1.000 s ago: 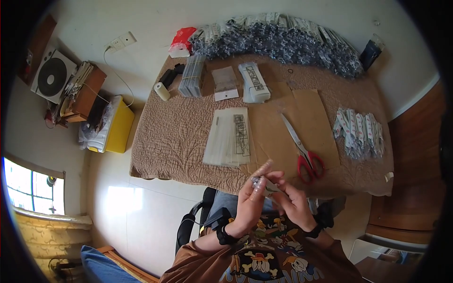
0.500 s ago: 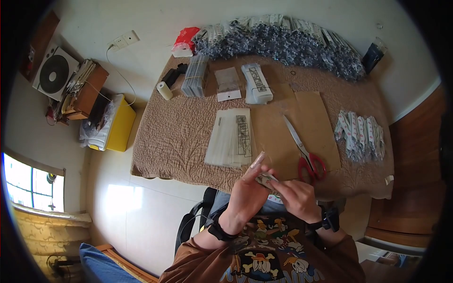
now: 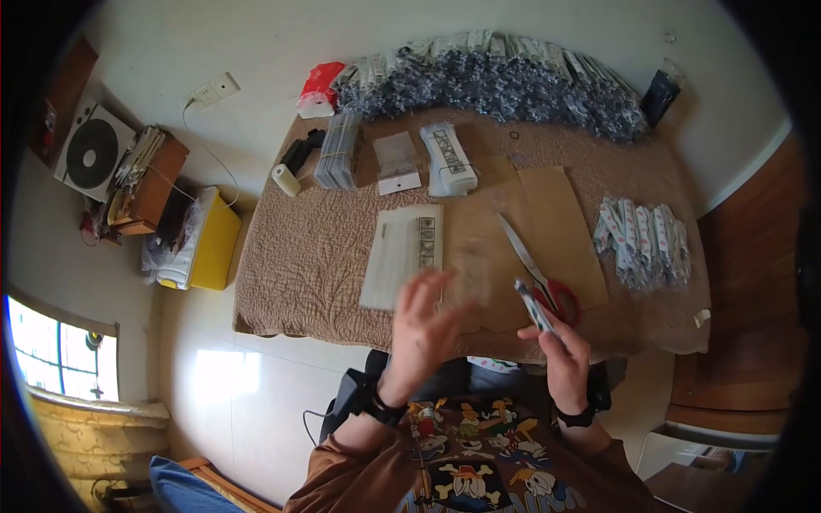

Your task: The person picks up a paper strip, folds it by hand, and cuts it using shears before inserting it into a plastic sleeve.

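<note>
My right hand (image 3: 566, 357) grips a slim packet (image 3: 534, 306), whitish with a dark grey edge, held upright between thumb and fingers beside the scissors. My left hand (image 3: 422, 327) is raised over the front of the table with its fingers apart, slightly smeared by motion. Close to its fingertips, a small translucent piece (image 3: 475, 272) shows blurred over the brown cardboard. Behind the left hand lies a fanned stack of clear sleeves with black print (image 3: 395, 256). Red-handled scissors (image 3: 560, 297) rest on the cardboard sheet (image 3: 560, 205), blades pointing away.
A long row of clear packets (image 3: 496, 81) lines the table's back edge. Bundled sleeves (image 3: 339, 154), a clear bag with white header (image 3: 399, 182), printed sleeves (image 3: 448, 162) and a white roll (image 3: 286, 179) stand in front. Several red-and-white packets (image 3: 641, 239) lie at right.
My hands have come apart: the left moved left and opened, the right moved right with the packet now standing upright. The translucent piece now shows over the cardboard.
</note>
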{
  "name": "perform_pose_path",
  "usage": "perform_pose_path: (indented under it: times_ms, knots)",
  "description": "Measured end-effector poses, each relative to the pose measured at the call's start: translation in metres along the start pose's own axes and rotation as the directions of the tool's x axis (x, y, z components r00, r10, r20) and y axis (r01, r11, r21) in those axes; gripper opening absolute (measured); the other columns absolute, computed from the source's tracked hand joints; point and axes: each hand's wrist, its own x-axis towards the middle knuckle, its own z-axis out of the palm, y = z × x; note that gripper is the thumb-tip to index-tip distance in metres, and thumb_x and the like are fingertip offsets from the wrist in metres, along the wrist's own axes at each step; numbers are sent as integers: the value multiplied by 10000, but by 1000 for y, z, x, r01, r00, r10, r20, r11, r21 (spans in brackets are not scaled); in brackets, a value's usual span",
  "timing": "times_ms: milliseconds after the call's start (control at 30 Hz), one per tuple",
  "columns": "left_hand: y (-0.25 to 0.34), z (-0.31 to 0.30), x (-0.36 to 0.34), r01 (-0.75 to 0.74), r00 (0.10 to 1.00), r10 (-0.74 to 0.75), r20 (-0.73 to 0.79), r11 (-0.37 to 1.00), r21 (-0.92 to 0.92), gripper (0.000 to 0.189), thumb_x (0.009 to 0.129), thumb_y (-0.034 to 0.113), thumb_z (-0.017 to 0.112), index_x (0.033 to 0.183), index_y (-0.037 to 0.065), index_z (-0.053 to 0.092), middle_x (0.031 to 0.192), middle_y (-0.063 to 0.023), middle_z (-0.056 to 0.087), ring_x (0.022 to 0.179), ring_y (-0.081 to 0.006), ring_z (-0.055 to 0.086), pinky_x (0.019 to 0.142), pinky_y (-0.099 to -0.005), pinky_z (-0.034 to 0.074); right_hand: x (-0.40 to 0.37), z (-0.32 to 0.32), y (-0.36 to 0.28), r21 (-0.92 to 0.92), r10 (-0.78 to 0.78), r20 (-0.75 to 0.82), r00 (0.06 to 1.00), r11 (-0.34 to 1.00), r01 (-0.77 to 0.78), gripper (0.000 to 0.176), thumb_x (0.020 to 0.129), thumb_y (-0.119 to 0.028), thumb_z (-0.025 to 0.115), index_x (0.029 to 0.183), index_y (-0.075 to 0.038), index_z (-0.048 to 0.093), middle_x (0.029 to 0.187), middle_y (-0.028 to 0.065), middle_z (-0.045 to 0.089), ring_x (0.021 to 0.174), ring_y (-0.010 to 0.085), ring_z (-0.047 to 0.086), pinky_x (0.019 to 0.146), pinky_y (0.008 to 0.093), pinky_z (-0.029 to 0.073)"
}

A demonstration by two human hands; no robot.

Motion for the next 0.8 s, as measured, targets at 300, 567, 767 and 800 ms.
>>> perform_pose_path:
  times_ms: [300, 567, 767, 800]
  knots:
    - [62, 18, -29, 431, 902, -289, 322, 540, -723, 246, 815, 81, 561, 1056, 71, 605, 1159, -131, 503, 937, -221, 574, 810, -299, 457, 16, -2, 1, 70, 11, 24, 1000, 997, -13, 227, 871, -72, 464, 1041, 42, 562, 849, 78, 614, 840, 148, 567, 796, 263, 415]
    - [32, 23, -27, 706, 650, -170, 741, -226, -671, 308, 889, 175, 486, 1152, 14, 499, 1123, -93, 543, 983, -192, 559, 851, -294, 443, 16, -5, -10, -307, -303, 208, 930, 883, 356, 229, 883, -81, 465, 1060, 22, 568, 838, 75, 617, 747, 141, 585, 663, 224, 449]
    - [28, 19, -13, 69, 524, -591, 614, -689, -722, 288, 891, 197, 478, 1125, 30, 501, 1036, -98, 584, 975, -188, 556, 847, -285, 447, -27, -5, 4, 113, 258, 119, 959, 956, -271, 232, 877, -104, 461, 1021, 51, 556, 728, 87, 580, 594, 130, 547, 515, 212, 422]
    - [30, 19, -13, 68, 521, -591, 615, -690, -721, 288, 891, 197, 478, 1125, 30, 501, 1036, -98, 584, 975, -188, 556, 847, -285, 447, -30, -3, 6, 170, 310, 147, 939, 928, -333, 233, 880, -116, 461, 1009, 54, 554, 716, 87, 574, 581, 125, 538, 498, 208, 412]
